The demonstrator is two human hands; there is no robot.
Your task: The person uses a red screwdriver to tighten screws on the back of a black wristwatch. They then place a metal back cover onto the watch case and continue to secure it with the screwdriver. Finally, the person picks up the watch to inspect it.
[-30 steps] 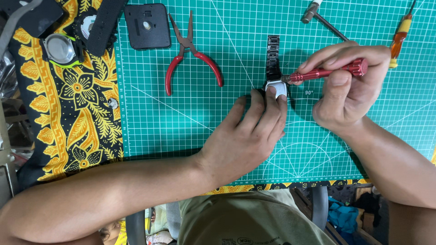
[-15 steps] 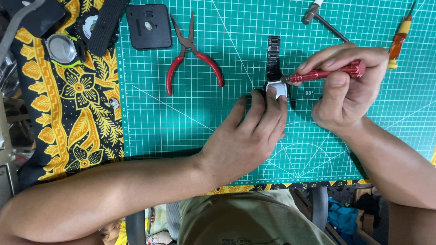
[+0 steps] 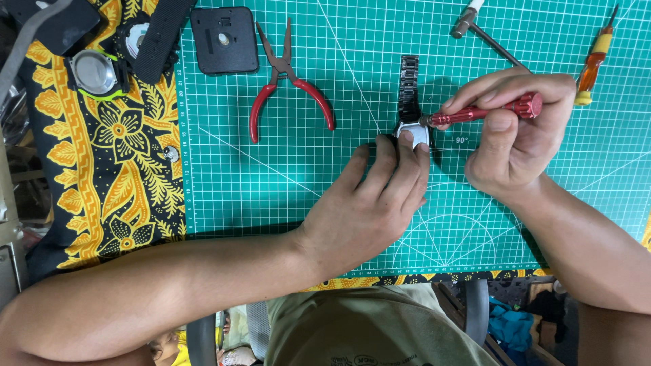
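Nothing has shifted since a moment ago: your left hand [image 3: 369, 203] still pins the watch [image 3: 411, 129] to the green mat [image 3: 305, 176] under its fingertips, while your right hand [image 3: 519, 132], its grip closed on the red screwdriver [image 3: 478, 113], keeps the tip at the case, so the work there goes on.

A green cutting mat [image 3: 285, 196] printed with a white grid and angle lines covers most of the counter, lit evenly from above with only soft shadows. To its left and along its near edge lies a black cloth [image 3: 115, 169] patterned with yellow and orange flowers and leaves. Below the counter's near edge a dim space shows dark chair parts [image 3: 475, 312] and a crumpled blue cloth [image 3: 512, 325], while the far left edge holds grey clutter too dark to make out.
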